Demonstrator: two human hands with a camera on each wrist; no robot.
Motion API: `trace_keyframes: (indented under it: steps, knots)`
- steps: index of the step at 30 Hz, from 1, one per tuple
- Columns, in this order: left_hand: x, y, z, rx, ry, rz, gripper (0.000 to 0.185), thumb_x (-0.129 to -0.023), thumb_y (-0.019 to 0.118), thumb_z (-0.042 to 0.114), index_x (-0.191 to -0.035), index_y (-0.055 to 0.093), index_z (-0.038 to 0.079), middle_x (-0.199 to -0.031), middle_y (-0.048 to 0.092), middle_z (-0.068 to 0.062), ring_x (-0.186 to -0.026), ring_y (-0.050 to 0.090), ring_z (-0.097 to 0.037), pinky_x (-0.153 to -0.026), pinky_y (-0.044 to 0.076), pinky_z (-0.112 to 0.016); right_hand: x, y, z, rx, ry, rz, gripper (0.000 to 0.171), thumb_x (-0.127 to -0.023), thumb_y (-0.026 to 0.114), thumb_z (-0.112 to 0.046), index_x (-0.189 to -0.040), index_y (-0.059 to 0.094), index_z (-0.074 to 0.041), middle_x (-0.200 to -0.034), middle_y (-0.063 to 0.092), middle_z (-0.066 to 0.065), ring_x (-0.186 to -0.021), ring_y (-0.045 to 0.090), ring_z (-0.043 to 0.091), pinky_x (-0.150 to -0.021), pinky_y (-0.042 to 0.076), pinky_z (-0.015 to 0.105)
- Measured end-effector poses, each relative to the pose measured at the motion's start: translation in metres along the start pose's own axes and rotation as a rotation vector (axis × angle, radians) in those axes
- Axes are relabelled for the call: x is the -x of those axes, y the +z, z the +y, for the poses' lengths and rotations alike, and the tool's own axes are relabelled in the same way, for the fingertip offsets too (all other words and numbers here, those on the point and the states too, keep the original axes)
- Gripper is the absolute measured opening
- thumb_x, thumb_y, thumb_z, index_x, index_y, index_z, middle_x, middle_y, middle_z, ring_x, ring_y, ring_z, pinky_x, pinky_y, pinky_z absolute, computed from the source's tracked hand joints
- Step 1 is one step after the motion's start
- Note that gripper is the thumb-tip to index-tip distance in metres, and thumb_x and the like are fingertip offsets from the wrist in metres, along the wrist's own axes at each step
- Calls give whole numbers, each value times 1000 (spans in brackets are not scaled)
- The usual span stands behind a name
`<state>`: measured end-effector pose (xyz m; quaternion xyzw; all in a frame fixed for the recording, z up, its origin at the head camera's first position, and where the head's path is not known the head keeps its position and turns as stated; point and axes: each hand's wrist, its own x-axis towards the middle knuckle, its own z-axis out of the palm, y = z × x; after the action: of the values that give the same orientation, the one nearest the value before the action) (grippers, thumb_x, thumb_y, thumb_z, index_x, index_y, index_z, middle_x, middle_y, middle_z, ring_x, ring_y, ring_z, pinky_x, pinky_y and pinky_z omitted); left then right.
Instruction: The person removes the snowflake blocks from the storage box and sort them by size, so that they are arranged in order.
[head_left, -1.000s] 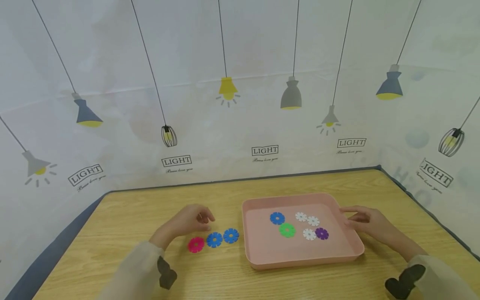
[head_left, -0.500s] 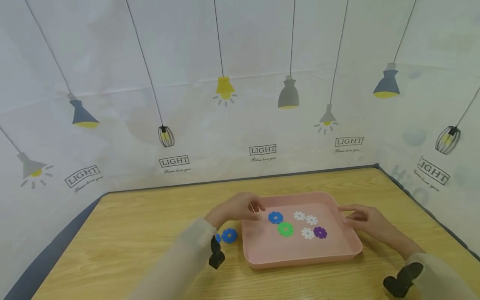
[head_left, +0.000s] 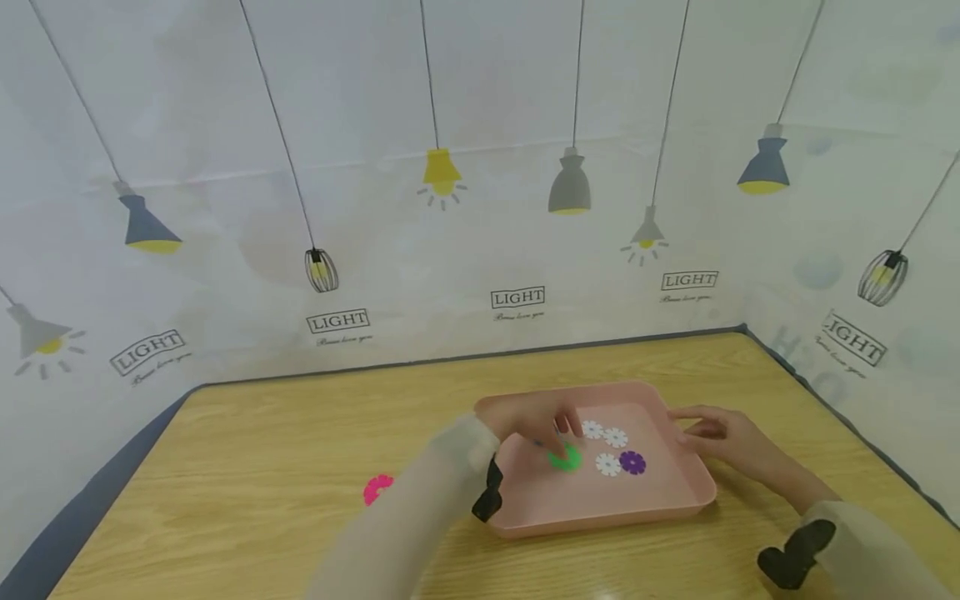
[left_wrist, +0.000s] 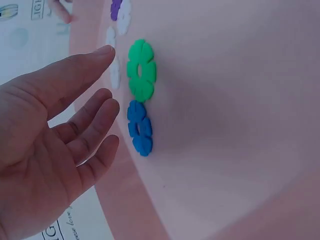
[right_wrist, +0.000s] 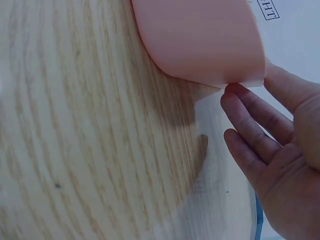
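My left hand hovers over the pink tray, fingers loosely bent with nothing between them. Just beyond its fingertips, in the left wrist view, a green flower-shaped disc and a blue one lie end to end on the tray floor. From the head, the hand mostly covers the blue disc. My right hand pinches the tray's right rim, thumb at the rim and fingertips against the outer wall. To the right of the green disc lie three white discs and a purple disc.
A magenta disc lies on the wooden table left of the tray, partly behind my left sleeve. White sheeting printed with hanging lamps stands behind the table and at its sides.
My left hand has moved right, from beside the loose discs on the table to above the green and blue discs in the tray. Its sleeve now hides the two blue table discs. My right hand stays at the rim.
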<state>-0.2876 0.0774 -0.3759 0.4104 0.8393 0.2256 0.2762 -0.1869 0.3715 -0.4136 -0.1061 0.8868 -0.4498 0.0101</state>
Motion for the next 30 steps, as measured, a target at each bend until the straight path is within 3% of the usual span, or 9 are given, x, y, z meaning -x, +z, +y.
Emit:
trace_keyframes:
  steps: [6, 10, 18, 25, 30]
  knots:
    - [-2, 6, 3, -73, -44, -7, 31, -74, 76, 6, -103, 66, 13, -97, 61, 0, -91, 55, -11, -77, 46, -22, 0, 1, -1, -22, 15, -6, 49, -88, 62, -19, -129, 46, 5, -108, 61, 22, -89, 63, 13, -72, 50, 25]
    - [-1, 9, 4, -72, -62, -11, 30, -74, 75, 3, -101, 65, 13, -94, 60, 1, -87, 54, -10, -77, 45, -24, 0, 0, 0, -24, 18, -5, 49, -88, 62, -19, -129, 47, 4, -107, 62, 22, -89, 63, 12, -72, 50, 25]
    - [-2, 10, 6, -133, -88, 13, 27, -73, 77, 9, -94, 61, 15, -91, 56, 3, -84, 51, -11, -74, 45, -23, 0, -1, 1, -43, -10, -9, 47, -88, 62, -16, -127, 47, 6, -104, 63, 22, -87, 63, 9, -72, 50, 26]
    - [0, 7, -1, -115, -2, 81, 21, -74, 76, 10, -83, 58, 16, -87, 55, 4, -78, 51, -11, -65, 45, -22, 0, -1, 0, -66, 3, -22, 48, -89, 61, -16, -129, 45, 6, -108, 60, 24, -88, 62, 9, -72, 51, 27]
    - [13, -3, -4, -143, 58, 124, 16, -77, 74, 10, -80, 59, 15, -82, 55, 2, -73, 49, -10, -62, 43, -21, 0, 0, -3, -49, 19, -12, 49, -88, 61, -17, -129, 46, 6, -108, 61, 23, -88, 63, 11, -72, 50, 26]
